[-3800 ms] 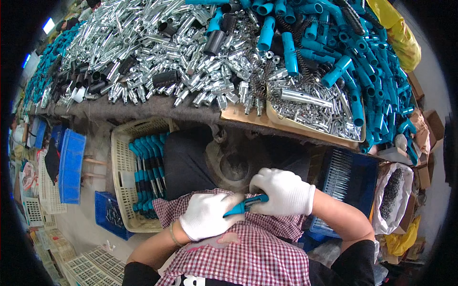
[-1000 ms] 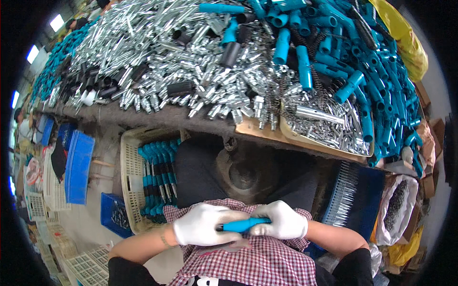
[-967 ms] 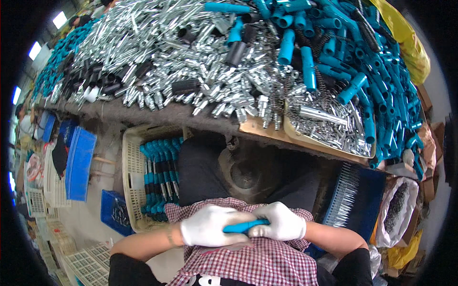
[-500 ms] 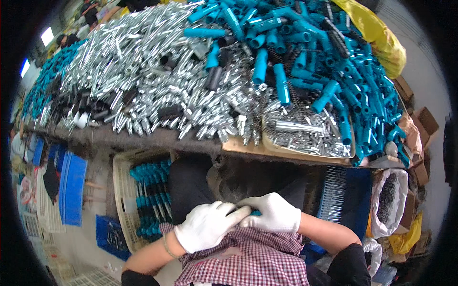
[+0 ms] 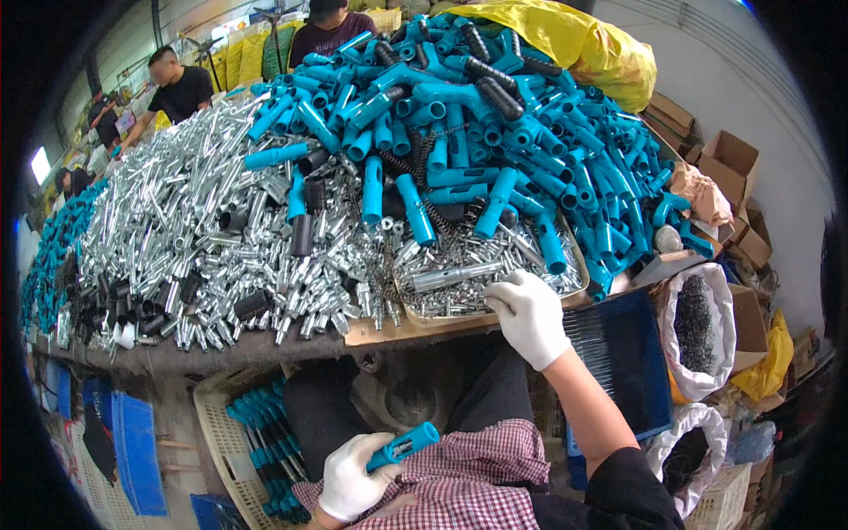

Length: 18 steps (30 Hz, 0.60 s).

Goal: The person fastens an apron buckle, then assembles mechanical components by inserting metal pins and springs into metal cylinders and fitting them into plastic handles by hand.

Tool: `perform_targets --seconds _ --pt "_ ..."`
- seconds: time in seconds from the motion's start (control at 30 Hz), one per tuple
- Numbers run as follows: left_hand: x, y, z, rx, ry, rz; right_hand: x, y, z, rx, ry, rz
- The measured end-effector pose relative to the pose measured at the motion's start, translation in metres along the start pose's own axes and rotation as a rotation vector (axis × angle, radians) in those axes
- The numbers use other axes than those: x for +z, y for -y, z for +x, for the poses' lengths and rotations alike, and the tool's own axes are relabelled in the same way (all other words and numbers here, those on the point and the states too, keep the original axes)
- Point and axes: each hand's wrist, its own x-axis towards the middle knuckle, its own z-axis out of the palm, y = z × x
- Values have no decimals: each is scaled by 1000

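Observation:
Low over my lap, my left hand (image 5: 355, 477) in a white glove is closed around a teal plastic tube (image 5: 404, 447). The tube has a slot in its side, with metal showing inside, and its round end points up and right. My right hand (image 5: 528, 316), also gloved, is at the near edge of a shallow tray (image 5: 446, 323) of small metal parts. Its fingers are bent together over the parts; anything between the fingertips is too small to make out. A larger silver metal tube (image 5: 457, 276) lies on the small parts, left of that hand.
Teal tubes (image 5: 539, 146) are heaped behind the tray, and silver metal parts (image 5: 168, 221) cover the table to its left. A cream crate (image 5: 215, 415) of teal-handled pieces stands by my left leg. At right are a blue bin (image 5: 632, 353) and white sacks (image 5: 723, 349). People (image 5: 181, 88) work beyond.
My hands were together over my lap around a teal piece. Now the right has moved forward to the tray, while the left keeps the tube lower down. The view has tilted up and shifted.

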Motion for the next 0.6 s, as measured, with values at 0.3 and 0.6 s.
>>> perform_targets --seconds 0.3,0.6 --pt "13 -12 14 58 34 -10 16 -9 30 -50 145 -152" --pt "13 -14 17 84 24 28 19 -18 37 -120 104 12"
